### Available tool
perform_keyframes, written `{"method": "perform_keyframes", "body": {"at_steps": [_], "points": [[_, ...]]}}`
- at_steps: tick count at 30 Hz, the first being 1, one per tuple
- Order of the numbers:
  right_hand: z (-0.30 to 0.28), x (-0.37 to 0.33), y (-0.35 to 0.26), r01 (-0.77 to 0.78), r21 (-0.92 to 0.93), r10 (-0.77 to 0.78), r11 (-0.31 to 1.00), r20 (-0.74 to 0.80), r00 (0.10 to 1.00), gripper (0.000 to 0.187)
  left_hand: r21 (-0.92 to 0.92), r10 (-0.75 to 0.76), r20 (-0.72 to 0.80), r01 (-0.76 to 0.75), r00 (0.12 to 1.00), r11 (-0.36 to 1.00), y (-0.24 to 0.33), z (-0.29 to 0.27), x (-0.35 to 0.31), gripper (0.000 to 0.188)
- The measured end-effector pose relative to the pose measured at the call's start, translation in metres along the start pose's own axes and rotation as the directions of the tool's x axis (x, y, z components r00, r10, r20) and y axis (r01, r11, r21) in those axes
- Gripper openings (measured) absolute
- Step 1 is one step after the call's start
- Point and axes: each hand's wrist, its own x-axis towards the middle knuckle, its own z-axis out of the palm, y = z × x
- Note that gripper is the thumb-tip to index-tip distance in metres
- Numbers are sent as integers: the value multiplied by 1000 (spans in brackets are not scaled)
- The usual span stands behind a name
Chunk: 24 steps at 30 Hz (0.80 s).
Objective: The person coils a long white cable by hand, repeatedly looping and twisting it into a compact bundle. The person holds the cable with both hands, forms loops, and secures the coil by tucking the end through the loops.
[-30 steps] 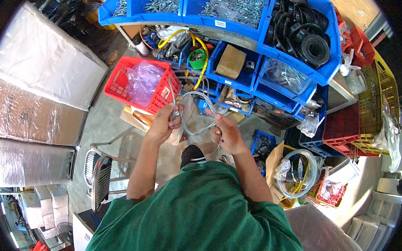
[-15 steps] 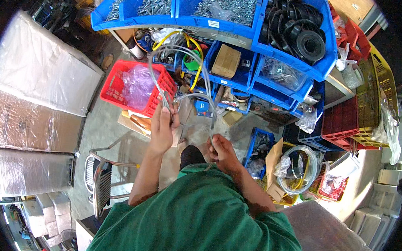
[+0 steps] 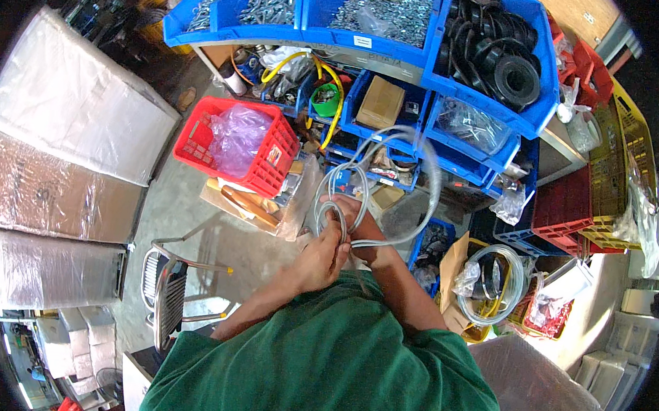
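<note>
A clear plastic hose (image 3: 432,184) hangs in loose loops between my hands, in front of my body. My left hand (image 3: 323,257) is closed around the hose at the lower part of the coils. Just beyond and touching it, my right hand (image 3: 353,219) also grips the hose, its fingers partly hidden by the loops and my left hand. The largest loop bows out to the right and is slightly blurred. Smaller loops stand up above the fingers.
Blue bins of bolts (image 3: 271,3) and black rubber rings (image 3: 510,77) line the bench ahead. A red basket (image 3: 271,159) with a purple bag stands left of my hands, above a metal chair (image 3: 167,286). Another hose coil (image 3: 513,295) lies at right; wrapped boxes (image 3: 63,194) stand at left.
My hands have come together from being apart. The left moved right and down, the right slightly up. The single large hose loop is now several gathered loops, with one swung to the right.
</note>
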Motion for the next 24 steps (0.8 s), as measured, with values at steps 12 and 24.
{"method": "perform_keyframes", "body": {"at_steps": [12, 24], "points": [[-16, -6, -31, -515, 651, 455, 557, 280, 846, 65, -229, -3, -15, 0, 1000, 973, 15, -2, -20, 15], [-24, 17, 23, -490, 226, 281, 842, 592, 755, 27, -550, -160, 154, 220, 975, 806, 32, 1, -36, 25]]}}
